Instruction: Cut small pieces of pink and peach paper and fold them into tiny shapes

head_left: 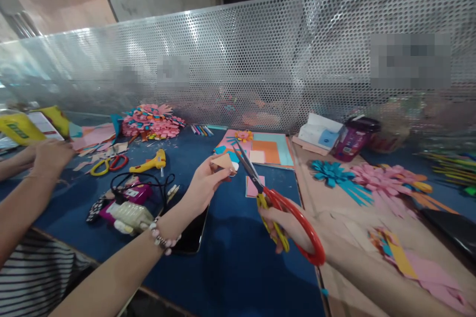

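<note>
A small peach piece of paper [223,160] is pinched between the thumb and fingers of the left hand [203,185], raised over the blue tabletop [238,267]; something white shows just under it (too little to name). Just beside it, the scissors [275,200] point up and to the left, clear of the paper, their red and yellow handles gripped by the curled right hand [288,223]. Beneath them lies a pink square [256,185], and beyond it a spread of coloured sheets [282,150]. Left of the hands are a yellow glue gun [150,161] and a second pair of scissors [109,164], with a heap of pink and blue paper flowers [153,121] behind. Farther left is another person's hand [52,156]; to the right, a teal flower [334,176] sits near a purple cup [351,138].
</note>
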A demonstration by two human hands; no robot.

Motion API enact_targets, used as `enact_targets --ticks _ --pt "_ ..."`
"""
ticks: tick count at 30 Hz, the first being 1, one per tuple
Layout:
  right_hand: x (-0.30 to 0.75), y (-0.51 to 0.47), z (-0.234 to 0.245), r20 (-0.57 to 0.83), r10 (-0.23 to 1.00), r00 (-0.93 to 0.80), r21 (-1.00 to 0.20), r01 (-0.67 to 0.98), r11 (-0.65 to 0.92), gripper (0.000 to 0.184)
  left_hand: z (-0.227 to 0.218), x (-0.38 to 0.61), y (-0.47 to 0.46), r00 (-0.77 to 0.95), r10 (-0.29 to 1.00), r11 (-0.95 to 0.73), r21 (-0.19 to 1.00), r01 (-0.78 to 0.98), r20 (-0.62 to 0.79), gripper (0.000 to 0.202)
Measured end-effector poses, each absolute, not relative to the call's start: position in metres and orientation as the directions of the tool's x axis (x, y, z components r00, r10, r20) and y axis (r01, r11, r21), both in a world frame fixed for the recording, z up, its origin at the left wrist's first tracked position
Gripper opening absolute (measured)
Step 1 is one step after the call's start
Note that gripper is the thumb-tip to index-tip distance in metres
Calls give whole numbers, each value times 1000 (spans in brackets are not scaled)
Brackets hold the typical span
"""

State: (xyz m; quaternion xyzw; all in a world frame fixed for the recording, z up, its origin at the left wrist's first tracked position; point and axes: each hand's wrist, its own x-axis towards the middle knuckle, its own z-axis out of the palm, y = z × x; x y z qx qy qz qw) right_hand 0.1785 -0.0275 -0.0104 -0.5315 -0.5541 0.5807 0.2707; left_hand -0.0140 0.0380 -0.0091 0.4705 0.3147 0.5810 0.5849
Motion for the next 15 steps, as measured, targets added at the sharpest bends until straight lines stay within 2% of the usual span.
enact_targets --ticks 6,10,15 --pt "182 -38 0 -319 918 -238 -872 452 -186 24 -7 -14 39 67 981 -140 901 -411 183 15" --pt "184 -44 19 -331 901 -280 -837 528 -144 18 -5 -14 39 38 984 -139 893 -428 172 15" --pt "184 -44 24 -261 909 -325 -818 574 -30 16 -3 -14 35 5 983 -167 901 -400 184 16"
